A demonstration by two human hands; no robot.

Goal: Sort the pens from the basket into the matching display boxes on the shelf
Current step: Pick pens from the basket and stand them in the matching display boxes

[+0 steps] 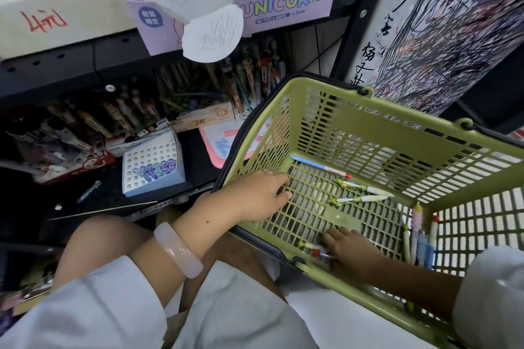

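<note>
A green plastic basket [368,122] is tilted toward me at the right. My left hand [255,195] grips its left wall, fingers curled through the mesh. My right hand [348,252] lies on the basket floor at the near edge, fingers closed around pens [314,248] with red and yellow ends. Farther in lie a blue and white pen [317,166] and two green-clipped pens [365,188]. Several more pens [419,238] stand against the right wall. A white display box [153,167] with holes and blue-capped pens sits on the low shelf.
A lilac Unicorn display box [255,5] and a cream box [56,14] with red pens stand on the upper shelf. Dark boxes of assorted pens [198,88] fill the lower shelf. A loose pen [89,191] lies on the shelf. A scribbled test board [442,25] rises at right.
</note>
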